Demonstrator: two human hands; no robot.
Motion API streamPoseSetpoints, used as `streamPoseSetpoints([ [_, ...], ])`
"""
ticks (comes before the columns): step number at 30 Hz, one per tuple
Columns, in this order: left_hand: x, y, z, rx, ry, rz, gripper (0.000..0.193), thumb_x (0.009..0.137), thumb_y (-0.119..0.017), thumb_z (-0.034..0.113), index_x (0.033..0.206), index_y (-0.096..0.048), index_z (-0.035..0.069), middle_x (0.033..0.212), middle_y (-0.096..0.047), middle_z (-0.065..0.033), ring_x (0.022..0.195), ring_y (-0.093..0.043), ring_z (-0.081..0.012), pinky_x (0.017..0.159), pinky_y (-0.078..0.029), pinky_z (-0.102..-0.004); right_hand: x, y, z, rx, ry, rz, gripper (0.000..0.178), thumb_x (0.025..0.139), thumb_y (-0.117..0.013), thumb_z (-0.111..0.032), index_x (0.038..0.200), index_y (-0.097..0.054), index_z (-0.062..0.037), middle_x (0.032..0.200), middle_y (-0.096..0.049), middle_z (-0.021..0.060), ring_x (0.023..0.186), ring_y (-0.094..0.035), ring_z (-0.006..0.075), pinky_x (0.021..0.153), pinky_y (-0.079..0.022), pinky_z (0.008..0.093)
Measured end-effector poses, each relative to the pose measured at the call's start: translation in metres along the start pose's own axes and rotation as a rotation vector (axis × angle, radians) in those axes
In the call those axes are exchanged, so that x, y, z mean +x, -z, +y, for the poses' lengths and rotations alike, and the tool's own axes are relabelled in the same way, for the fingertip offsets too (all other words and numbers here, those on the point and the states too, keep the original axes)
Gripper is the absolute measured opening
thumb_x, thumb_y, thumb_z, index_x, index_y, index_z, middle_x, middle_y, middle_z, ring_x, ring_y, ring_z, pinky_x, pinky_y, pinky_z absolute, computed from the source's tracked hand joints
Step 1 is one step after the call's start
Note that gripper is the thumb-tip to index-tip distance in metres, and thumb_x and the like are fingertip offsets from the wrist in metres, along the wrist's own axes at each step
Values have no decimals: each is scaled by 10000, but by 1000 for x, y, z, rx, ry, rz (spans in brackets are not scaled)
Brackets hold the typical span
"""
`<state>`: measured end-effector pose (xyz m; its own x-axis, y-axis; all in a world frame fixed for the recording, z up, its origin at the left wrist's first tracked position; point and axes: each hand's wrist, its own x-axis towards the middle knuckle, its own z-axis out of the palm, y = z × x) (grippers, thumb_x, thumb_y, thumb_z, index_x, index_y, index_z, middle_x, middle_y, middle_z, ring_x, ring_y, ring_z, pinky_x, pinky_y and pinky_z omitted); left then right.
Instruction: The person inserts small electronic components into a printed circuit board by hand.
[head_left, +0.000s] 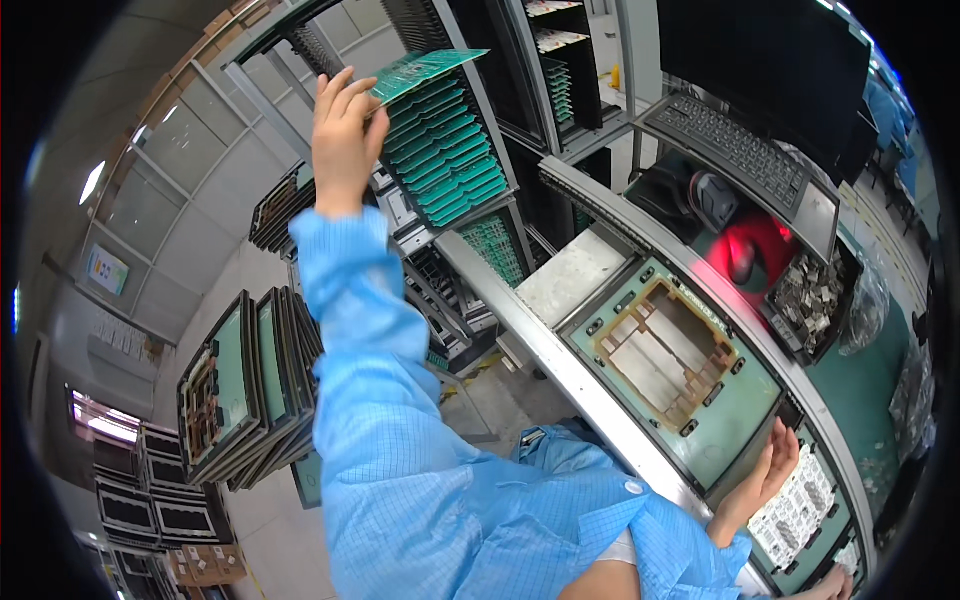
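A long, silver-railed metal conveyor line [565,378] runs toward the near right, its parallel rails apparently spaced to keep flat fixtures straight. To the far left of it stands a tall, grey metal rack [483,110], its tiers keeping green boards one above another, likely so their faces do not rub. At left, thin, dark-edged green fixture frames [236,375] stand on edge in a close row, an arrangement that probably saves floor space.

Between the rails lies a pale green rectangular fixture with a brown-rimmed window [735,430], flat and level with the line; just beyond its near-right end, white panels [800,505] sit on another fixture. At the rack's upper part, a thin green circuit board [430,72] juts out above the filled tiers. The left hand [345,125] has its fingers clamped on the board's left edge, presumably sparing the surface. The right hand [765,475] is by the windowed fixture's near-right end, fingers extended and close together; whether they grip it cannot be told.
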<state>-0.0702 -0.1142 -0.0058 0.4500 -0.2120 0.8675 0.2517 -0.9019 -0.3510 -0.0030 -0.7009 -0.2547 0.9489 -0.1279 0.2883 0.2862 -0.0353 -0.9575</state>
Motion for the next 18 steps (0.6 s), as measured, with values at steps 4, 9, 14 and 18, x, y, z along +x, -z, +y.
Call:
streamPoseSetpoints([
  [4, 10, 44, 130, -773, 341, 292, 135, 958, -644, 42, 1070, -583, -1, 1127, -705, -126, 1101, -655, -217, 1007, -492, -377, 13, -32, -31, 46, 142, -149, 420, 1048, -440, -99, 1449, -396, 21, 1484, -460, 191, 1410, -424, 289, 1199, -301, 417],
  [9, -18, 18, 189, -1573, 943, -79, 220, 983, -629, 49, 1160, -520, -22, 1072, -681, -124, 935, -647, -128, 838, -524, -266, 51, -72, -69, -82, 226, -680, 662, 970, -583, -228, 1535, -330, 6, 1592, -344, 160, 1480, -320, 285, 1208, -238, 417],
  [14, -43, -37, 251, -1862, 1221, -325, 221, 968, -622, 29, 1145, -511, -42, 1047, -670, -134, 916, -660, -158, 824, -537, -283, 69, -93, -45, 210, -150, -839, 610, 955, -647, -71, 1491, -368, 20, 1368, -563, 125, 1268, -535, 192, 1086, -415, 352],
  [18, -58, -52, 286, -1842, 1397, -392, 236, 973, -610, 42, 1164, -513, -57, 1036, -668, -130, 920, -661, -170, 835, -537, -302, 84, -90, -9, 316, -239, -733, 571, 917, -707, -68, 1420, -458, 35, 1266, -635, 102, 1159, -591, 148, 1016, -452, 280],
])
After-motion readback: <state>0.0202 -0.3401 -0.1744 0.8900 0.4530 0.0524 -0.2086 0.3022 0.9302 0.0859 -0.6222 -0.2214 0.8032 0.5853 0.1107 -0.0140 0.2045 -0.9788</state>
